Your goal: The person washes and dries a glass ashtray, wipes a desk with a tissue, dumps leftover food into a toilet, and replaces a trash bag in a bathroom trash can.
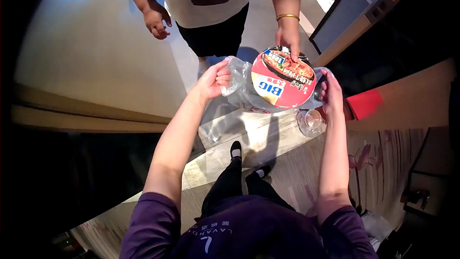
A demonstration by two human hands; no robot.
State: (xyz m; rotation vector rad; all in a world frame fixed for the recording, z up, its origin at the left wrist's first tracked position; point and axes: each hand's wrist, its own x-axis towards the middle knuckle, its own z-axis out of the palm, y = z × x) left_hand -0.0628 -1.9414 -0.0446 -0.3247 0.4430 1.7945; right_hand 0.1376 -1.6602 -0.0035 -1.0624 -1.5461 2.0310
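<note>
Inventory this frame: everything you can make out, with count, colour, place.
noodle bowl: 1, mostly red, centre
plastic bag: 1, clear, either side of bowl
cup: 1, clear, below right of bowl
flat object: 1, red, right of cup
other person: 1, white and black clothes, opposite, hand on bowl
bracelet: 1, gold, that hand's wrist
paper: 1, white, upper right
shoes: 2, black, below bag
shirt: 1, purple, bottom
left hand: 1, bare, gripping bag
right hand: 1, bare, gripping bag

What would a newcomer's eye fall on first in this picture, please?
Most likely the red noodle tub near the middle, held from above by another person's hand. Next comes the clear plastic bag around it, gripped at either side by the wearer's left hand and right hand. The gold bracelet above the tub also stands out.
</note>
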